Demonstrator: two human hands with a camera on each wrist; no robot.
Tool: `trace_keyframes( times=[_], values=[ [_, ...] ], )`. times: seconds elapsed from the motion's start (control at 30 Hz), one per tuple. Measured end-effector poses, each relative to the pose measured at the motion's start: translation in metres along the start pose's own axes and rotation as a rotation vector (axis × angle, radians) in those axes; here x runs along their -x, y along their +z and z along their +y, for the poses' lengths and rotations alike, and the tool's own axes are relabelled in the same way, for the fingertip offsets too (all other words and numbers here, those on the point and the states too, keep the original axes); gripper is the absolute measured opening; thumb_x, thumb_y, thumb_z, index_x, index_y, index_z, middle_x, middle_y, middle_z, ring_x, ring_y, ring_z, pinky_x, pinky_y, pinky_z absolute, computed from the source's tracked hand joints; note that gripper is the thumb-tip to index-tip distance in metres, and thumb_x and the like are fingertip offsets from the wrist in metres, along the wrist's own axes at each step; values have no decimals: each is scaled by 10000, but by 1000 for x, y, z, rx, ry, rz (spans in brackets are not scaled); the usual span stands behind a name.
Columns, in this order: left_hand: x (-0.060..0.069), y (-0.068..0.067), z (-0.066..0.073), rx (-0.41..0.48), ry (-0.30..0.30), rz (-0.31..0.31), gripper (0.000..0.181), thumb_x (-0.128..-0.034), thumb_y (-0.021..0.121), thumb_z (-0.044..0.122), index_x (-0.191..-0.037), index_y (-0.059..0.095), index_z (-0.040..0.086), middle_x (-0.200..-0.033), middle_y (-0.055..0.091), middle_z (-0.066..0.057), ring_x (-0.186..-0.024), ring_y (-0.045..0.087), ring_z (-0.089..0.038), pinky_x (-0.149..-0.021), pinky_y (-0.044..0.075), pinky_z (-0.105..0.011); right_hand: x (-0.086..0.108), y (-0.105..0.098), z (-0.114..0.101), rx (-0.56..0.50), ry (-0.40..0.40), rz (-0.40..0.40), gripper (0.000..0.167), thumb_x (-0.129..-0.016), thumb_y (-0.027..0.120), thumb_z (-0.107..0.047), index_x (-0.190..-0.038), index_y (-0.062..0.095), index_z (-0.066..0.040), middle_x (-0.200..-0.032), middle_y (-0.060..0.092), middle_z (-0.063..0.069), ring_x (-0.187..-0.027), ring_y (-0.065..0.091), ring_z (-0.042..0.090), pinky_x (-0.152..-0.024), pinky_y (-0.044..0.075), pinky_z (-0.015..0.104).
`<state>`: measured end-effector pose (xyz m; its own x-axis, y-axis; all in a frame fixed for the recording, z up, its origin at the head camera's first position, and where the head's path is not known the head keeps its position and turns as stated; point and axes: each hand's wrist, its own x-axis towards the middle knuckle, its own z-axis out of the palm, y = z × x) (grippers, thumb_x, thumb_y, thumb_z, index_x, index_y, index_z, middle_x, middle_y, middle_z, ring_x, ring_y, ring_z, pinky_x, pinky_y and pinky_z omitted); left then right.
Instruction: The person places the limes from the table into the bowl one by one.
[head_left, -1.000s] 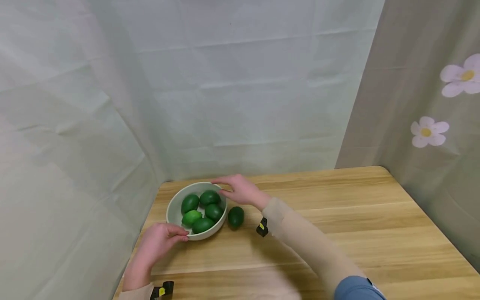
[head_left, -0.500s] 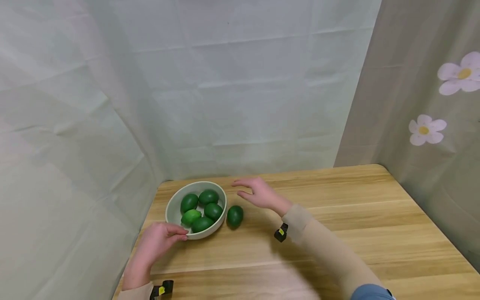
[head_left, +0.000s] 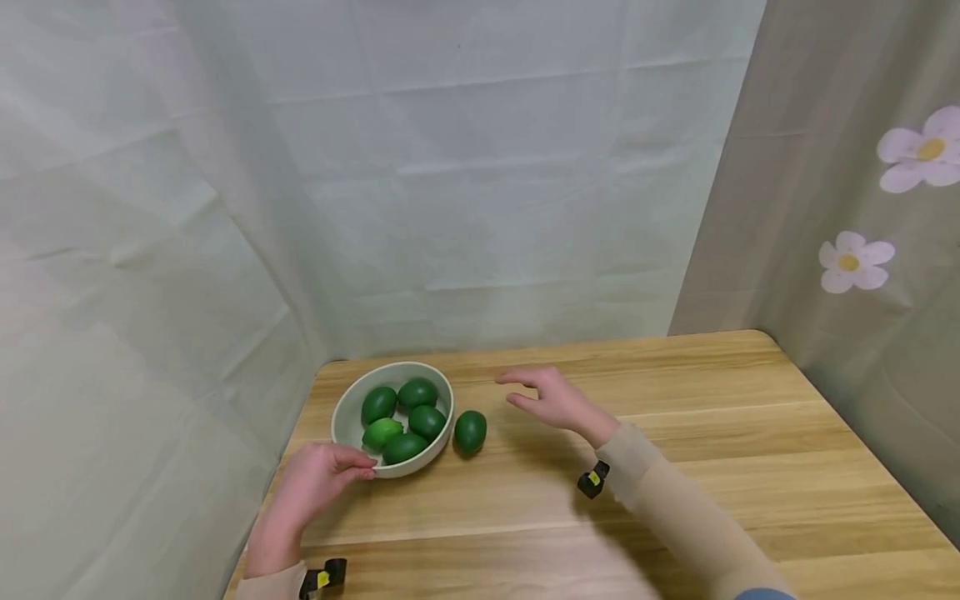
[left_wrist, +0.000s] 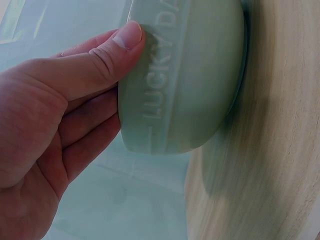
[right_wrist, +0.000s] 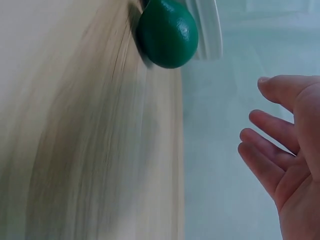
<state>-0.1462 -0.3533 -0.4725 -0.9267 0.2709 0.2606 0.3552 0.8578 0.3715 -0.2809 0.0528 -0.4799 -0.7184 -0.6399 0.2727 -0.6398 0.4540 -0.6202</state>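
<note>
Near the table's left end stands a pale green bowl point(head_left: 347, 423) holding several dark green, avocado-like fruits point(head_left: 406, 448) and a lighter lime-like fruit point(head_left: 382, 434). My left hand point(head_left: 309, 482) pinches the bowl's near rim between thumb and fingers. In the left wrist view, raised lettering shows on the bowl's side point(left_wrist: 200, 85). One more dark green fruit point(head_left: 470, 432) lies on the table just right of the bowl. To the right of that fruit, my right hand point(head_left: 553, 400) hovers above the table, fingers spread and holding nothing.
The wooden table point(head_left: 675, 433) stretches away to the right. Pale cloth point(head_left: 487, 183) hangs behind it and on the left, and a cloth with flowers point(head_left: 855, 262) on the right. Black devices point(head_left: 592, 480) are strapped to both wrists.
My right hand has let go of the bowl's far right rim and moved right, away from it. The left hand keeps its pinch on the rim, and the bowl stays in place.
</note>
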Motion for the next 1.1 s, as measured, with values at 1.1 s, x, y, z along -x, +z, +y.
trace_keyframes(
  times=[1.1],
  values=[
    [-1, 1, 3, 11, -1, -5, 135, -834, 926, 191, -860, 865, 309, -838, 767, 217, -829, 720, -10, -764, 616, -356, 6, 27, -7, 139, -98, -97, 410, -1006, 785, -178, -1404, 707, -119, -1432, 683, 92, -1317, 649, 261, -1118, 509, 431]
  ],
)
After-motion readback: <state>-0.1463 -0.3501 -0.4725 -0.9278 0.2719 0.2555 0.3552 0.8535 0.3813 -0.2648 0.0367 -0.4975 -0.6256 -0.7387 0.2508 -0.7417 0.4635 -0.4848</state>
